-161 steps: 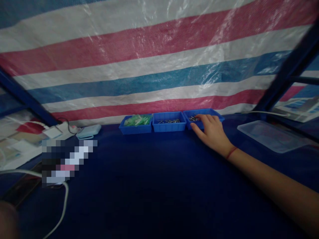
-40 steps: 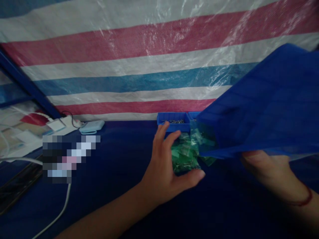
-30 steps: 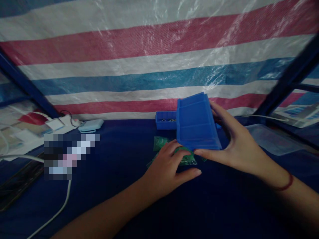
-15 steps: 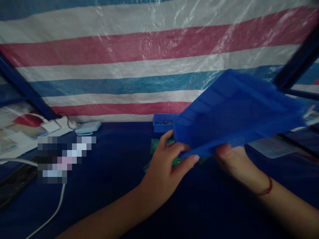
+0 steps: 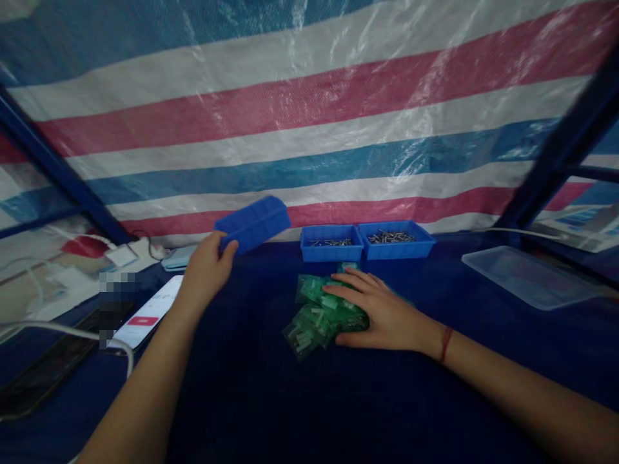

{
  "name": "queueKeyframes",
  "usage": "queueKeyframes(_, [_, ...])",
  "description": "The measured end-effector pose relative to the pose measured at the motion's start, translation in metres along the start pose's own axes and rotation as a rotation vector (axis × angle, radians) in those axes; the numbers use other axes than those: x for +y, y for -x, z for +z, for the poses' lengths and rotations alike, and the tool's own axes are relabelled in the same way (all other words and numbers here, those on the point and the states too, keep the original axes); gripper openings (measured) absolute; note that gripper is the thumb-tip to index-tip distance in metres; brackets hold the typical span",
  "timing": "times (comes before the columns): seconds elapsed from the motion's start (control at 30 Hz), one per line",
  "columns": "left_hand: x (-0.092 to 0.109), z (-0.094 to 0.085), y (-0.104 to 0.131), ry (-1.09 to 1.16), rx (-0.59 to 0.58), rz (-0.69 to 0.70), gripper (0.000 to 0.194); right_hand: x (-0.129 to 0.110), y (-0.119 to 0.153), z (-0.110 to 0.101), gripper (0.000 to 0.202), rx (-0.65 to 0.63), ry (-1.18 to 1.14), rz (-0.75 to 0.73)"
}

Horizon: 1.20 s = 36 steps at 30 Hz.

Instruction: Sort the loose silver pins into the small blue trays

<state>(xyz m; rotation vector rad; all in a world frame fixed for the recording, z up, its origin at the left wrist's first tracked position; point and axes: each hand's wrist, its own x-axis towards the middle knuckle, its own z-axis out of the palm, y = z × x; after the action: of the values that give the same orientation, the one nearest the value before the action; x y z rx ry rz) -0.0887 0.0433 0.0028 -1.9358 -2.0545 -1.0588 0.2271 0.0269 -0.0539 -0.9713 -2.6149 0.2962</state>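
Note:
My left hand (image 5: pixel 207 267) grips the near end of a blue plastic bin (image 5: pixel 254 223), holding it tilted above the table at the left. Its inside is mostly turned out of sight. My right hand (image 5: pixel 380 309) lies with fingers spread over a pile of small clear packets with green and whitish contents (image 5: pixel 314 316). Part of the pile is hidden under the palm. Behind it stand two blue bins side by side: the left bin (image 5: pixel 332 254) holds a few metal screws or nails, the right bin (image 5: pixel 399 250) holds many more.
A clear plastic lid or tray (image 5: pixel 532 277) lies at the right. On the left are a lit phone (image 5: pixel 152 312), a dark phone (image 5: pixel 48 367), a white cable (image 5: pixel 68 330) and a power strip (image 5: pixel 130 258). A striped plastic sheet (image 5: pixel 309 109) hangs behind the table.
The large-looking blue bin, held close in both hands, is now farther off to the left in my left hand alone. My right hand has let go and come down on the packets.

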Motion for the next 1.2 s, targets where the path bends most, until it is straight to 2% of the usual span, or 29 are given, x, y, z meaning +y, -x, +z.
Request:
queueKeyframes(0.03, [-0.005, 0.005, -0.002, -0.065, -0.066, 0.047, 0.016, -0.001, 0.001, -0.001, 0.076, -0.001, 0.008, -0.002])
queueKeyframes(0.1, [-0.014, 0.014, -0.005, -0.103, -0.114, 0.071, 0.015, -0.003, 0.002, -0.002, 0.073, 0.003, 0.013, -0.009])
queueKeyframes(0.27, [-0.032, 0.034, -0.007, -0.097, -0.144, 0.041, 0.018, -0.002, 0.005, 0.000, 0.069, 0.006, 0.024, -0.008])
queueKeyframes(0.37, [-0.034, 0.044, -0.003, -0.070, -0.166, 0.027, 0.018, -0.003, 0.005, 0.000, 0.068, 0.016, 0.032, -0.019])
queueKeyframes(0.47, [-0.022, 0.046, 0.000, -0.047, -0.098, 0.053, 0.027, -0.008, 0.004, -0.002, 0.066, 0.043, 0.059, -0.024])
queueKeyframes(0.53, [-0.005, 0.042, 0.004, -0.036, -0.011, 0.087, 0.038, -0.011, 0.004, -0.002, 0.061, 0.081, 0.071, -0.023])
queueKeyframes(0.6, [0.016, 0.038, 0.012, -0.005, 0.015, 0.139, 0.040, -0.012, 0.003, -0.002, 0.051, 0.128, 0.051, -0.028])
queueKeyframes(0.63, [0.028, 0.036, 0.018, 0.030, -0.013, 0.192, 0.038, -0.013, 0.003, -0.002, 0.046, 0.154, 0.026, -0.037])
queueKeyframes(0.67, [0.038, 0.036, 0.026, 0.134, -0.106, 0.277, 0.039, -0.012, 0.002, -0.001, 0.044, 0.181, -0.006, -0.046])
queueKeyframes(0.73, [0.056, 0.040, 0.042, 0.287, -0.376, 0.414, 0.050, -0.009, 0.002, -0.002, 0.044, 0.259, -0.079, -0.045])
queueKeyframes(0.8, [0.067, 0.047, 0.058, 0.332, -0.599, 0.448, 0.069, -0.005, 0.003, -0.004, 0.045, 0.380, -0.153, -0.003])
queueKeyframes(0.87, [0.072, 0.055, 0.069, 0.304, -0.676, 0.444, 0.088, -0.003, 0.005, -0.007, 0.047, 0.515, -0.210, 0.051])
queueKeyframes(0.93, [0.072, 0.061, 0.075, 0.291, -0.672, 0.433, 0.095, -0.002, 0.006, -0.009, 0.051, 0.594, -0.239, 0.054])
queueKeyframes(1.03, [0.070, 0.063, 0.075, 0.356, -0.654, 0.439, 0.106, -0.006, 0.005, -0.009, 0.055, 0.521, -0.248, -0.024])
queueKeyframes(1.2, [0.069, 0.058, 0.074, 0.485, -0.677, 0.454, 0.124, -0.009, 0.009, -0.014, 0.053, 0.227, -0.223, -0.115])
